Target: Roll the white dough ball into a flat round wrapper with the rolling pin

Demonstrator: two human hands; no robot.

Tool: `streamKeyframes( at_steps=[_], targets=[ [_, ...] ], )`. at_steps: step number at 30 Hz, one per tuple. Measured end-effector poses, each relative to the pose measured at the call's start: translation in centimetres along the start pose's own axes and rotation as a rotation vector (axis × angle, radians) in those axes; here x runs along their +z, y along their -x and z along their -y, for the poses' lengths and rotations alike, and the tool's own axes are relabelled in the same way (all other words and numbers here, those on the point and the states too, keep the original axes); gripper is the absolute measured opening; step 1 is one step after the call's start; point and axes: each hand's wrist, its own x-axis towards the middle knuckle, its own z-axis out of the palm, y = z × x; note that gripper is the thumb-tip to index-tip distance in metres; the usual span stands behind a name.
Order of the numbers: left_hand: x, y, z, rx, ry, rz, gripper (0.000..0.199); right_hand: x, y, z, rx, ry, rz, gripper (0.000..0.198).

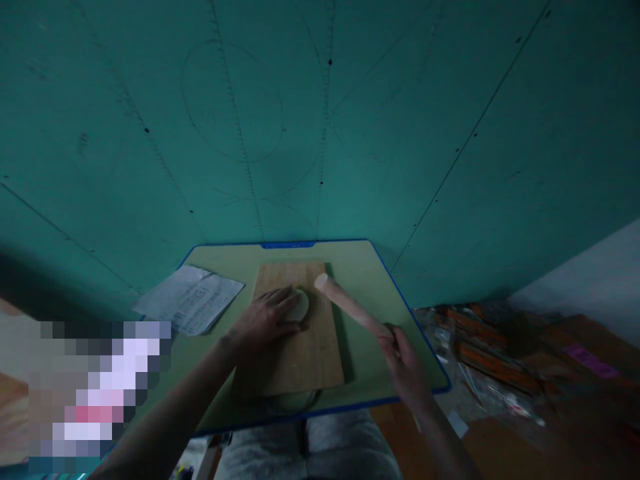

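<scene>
A wooden cutting board (313, 357) lies lengthwise on the small table, pointing away from me. On its left half, my left hand (273, 313) curls its fingers and thumb around a pale, round, dough-like piece (300, 307). The fingers hide that piece's left side. Right of the board, my right hand (400, 353) is closed around the near end of a plain wooden rolling pin (353, 308). The pin slants up and leftward, its free far end over the board's right edge, apart from the pale piece.
The table (370, 287) has a pale top and blue rim. Printed papers (193, 300) lie at its left, partly past the edge. A green wall (300, 133) rises directly behind. Plastic-wrapped orange items (500, 363) and cardboard lie on the floor at right. My legs (305, 447) are under the front edge.
</scene>
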Motion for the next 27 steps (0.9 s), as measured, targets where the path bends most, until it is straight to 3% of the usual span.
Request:
streamKeyframes(
  at_steps=[9, 14, 19, 27],
  targets=[
    [0.4, 0.2, 0.6, 0.050, -0.037, 0.012, 0.049, 0.1, -0.2, -0.3, 0.022, -0.040, -0.013, 0.042],
    [-0.4, -0.6, 0.4, 0.063, -0.037, 0.020, 0.053, -0.1, -0.2, 0.0, 0.066, -0.062, -0.030, 0.047],
    [-0.5, -1.2, -0.9, 0.160, 0.000, 0.046, 0.061, 0.0, -0.2, -0.4, 0.098, -0.073, -0.058, 0.056],
    [0.6, -2.6, -2.6, 0.034, 0.039, -0.043, 0.034, 0.3, -0.3, -1.5, 0.020, -0.097, -0.032, 0.053]
  ],
)
